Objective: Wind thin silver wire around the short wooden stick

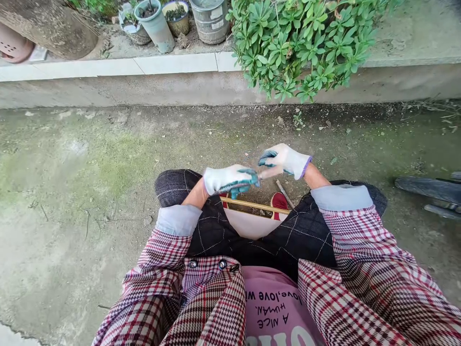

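My left hand (231,180), in a white glove with teal-coated fingers, is closed above my lap, its fingers wrapped round one end of a short tan bar (271,172). The bar is smeared by motion, so its kind does not show. Its other end reaches under my right hand (286,159), gloved alike. The right fingers are curved and blurred, and I cannot tell whether they grip the bar. Below both hands, a thin yellow rod (257,205) runs between my knees along a pale panel (257,225).
A red shoe (277,203) shows between my knees, with a stick (285,193) on the ground beside it. Ahead runs a low ledge (180,64) bearing a blue-green pot (157,28), a metal bucket (209,21) and a leafy bush (302,48). A dark wheel (427,188) is at right.
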`<state>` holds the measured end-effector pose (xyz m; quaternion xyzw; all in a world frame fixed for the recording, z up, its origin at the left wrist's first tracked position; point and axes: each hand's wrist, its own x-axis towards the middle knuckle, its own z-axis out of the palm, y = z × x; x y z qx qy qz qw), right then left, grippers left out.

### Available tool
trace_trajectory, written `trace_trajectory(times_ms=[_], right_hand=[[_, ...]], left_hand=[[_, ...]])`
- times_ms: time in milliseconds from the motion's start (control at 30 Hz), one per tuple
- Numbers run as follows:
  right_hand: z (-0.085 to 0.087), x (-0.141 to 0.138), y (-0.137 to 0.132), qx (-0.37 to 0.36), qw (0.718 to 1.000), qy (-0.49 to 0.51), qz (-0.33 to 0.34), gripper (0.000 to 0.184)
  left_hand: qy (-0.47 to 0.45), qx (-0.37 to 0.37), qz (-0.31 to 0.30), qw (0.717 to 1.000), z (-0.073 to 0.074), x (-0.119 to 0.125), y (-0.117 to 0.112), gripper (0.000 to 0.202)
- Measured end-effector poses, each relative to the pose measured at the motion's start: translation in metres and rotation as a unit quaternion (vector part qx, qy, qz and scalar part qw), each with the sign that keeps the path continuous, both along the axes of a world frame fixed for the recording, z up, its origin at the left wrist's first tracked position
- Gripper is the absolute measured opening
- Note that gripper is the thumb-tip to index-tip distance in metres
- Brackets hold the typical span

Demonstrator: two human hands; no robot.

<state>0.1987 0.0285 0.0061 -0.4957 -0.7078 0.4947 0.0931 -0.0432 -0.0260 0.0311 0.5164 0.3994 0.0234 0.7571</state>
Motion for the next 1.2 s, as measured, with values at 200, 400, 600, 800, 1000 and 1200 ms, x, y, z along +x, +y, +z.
trace_trajectory(times_ms=[200,400,600,800,1000,1200], right_hand=[[0.007,-0.008,-0.01,-0.042,0.999,-0.027,-0.02,0.014],[0.013,-0.012,-0.009,-0.095,0.989,0.04,-0.105,0.011],[0.008,-0.008,-0.003,-0.088,0.988,0.052,-0.116,0.012],[-0.004,-0.002,-0.002,-0.015,1.0,0.001,-0.015,0.007],[0.005,-0.011,-0.01,-0.003,0.999,-0.034,-0.022,0.016],[0.003,-0.011,-0.009,-0.062,0.99,0.031,-0.12,0.012]], left_hand=[[0.29,0.22,0.013,0.931,-0.031,0.017,0.013,0.021],[0.075,0.112,0.34,0.931,-0.016,0.008,0.025,0.022],[-0.092,0.068,0.241,0.964,0.006,-0.009,0.013,0.054],[0.062,0.033,-0.042,0.997,-0.007,0.004,0.001,0.025],[0.288,0.277,0.071,0.914,-0.042,0.011,0.02,0.017],[0.082,0.161,0.388,0.904,-0.023,-0.002,0.033,0.021]])
